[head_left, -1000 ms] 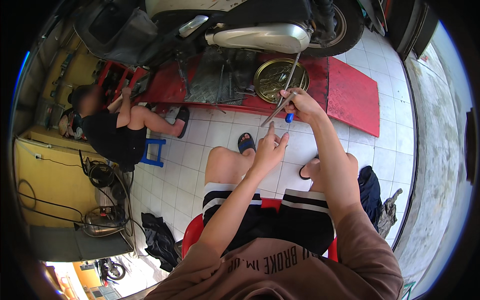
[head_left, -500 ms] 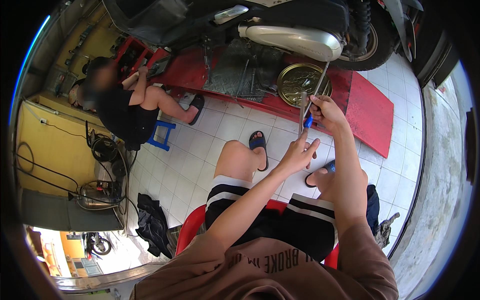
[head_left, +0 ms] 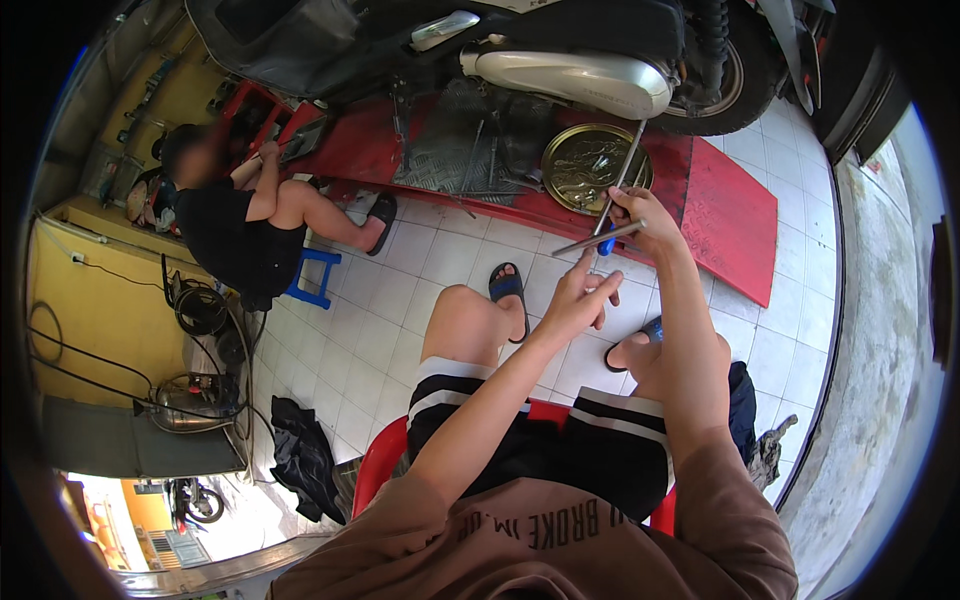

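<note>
My right hand [head_left: 648, 218] is closed round the shaft of a long T-handle wrench [head_left: 625, 168]. The far end of the shaft meets the lower edge of a silver engine cover [head_left: 575, 80] on a motorbike. Near my hands is the wrench's crossbar, slanting, with a blue piece beside it. My left hand [head_left: 582, 302] is just below the crossbar, fingers apart. Its index fingertip is at the bar; whether it touches I cannot tell. Behind the wrench, a round gold tray [head_left: 560, 185] holds small metal parts.
The motorbike stands over a red lift platform [head_left: 735, 215] with a metal plate and several tools. At left a person [head_left: 235, 215] sits on a blue stool [head_left: 316, 277]. Hoses and a compressor [head_left: 190, 402] line the yellow wall. Dark cloth [head_left: 303, 455] lies on the tiles.
The crossbar has swung from nearly upright to a sideways slant. My right hand stays round the shaft, and my left hand remains below the bar. The whole view has shifted slightly.
</note>
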Demonstrator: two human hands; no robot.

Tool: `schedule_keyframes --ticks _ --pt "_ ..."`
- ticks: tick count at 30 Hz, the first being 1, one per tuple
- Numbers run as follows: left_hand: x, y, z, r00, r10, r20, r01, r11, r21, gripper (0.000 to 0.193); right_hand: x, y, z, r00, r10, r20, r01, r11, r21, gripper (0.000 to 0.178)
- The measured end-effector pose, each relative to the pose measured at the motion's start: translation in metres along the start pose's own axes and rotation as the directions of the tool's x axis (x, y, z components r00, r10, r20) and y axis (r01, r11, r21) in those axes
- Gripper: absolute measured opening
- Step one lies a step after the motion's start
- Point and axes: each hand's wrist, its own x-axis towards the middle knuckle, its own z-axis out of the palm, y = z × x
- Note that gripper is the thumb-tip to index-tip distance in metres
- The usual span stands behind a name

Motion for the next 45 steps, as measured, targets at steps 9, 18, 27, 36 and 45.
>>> schedule_keyframes --ticks 9,18,27,36,45 --pt "0.005 0.003 -0.005 0.972 0.232 -0.040 -0.236 0.957 -0.167 0.069 -0.010 -0.013 -0.005 0.996 0.028 0.083 -0.037 0.993 0.109 0.021" --pt "0.033 -0.021 0.014 0.867 0.430 -0.253 -0.400 0.902 0.161 0.053 -0.011 -0.009 0.006 0.999 0.039 -0.026 -0.037 0.996 0.085 0.020" --pt "0.030 -0.012 -0.007 0.799 0.599 0.055 -0.315 0.338 0.887 0.052 -0.009 -0.008 0.003 0.992 0.066 -0.112 -0.076 0.993 -0.088 0.018" --pt "0.024 -0.005 -0.052 0.875 0.426 0.232 -0.350 0.225 0.909 0.052 0.005 0.009 0.013 0.993 0.111 -0.034 -0.108 0.991 0.072 0.014" --pt "0.021 -0.072 -0.075 0.848 0.193 -0.494 -0.036 0.950 0.309 0.036 0.004 0.007 0.000 0.998 0.054 -0.030 -0.054 0.999 0.000 0.020"
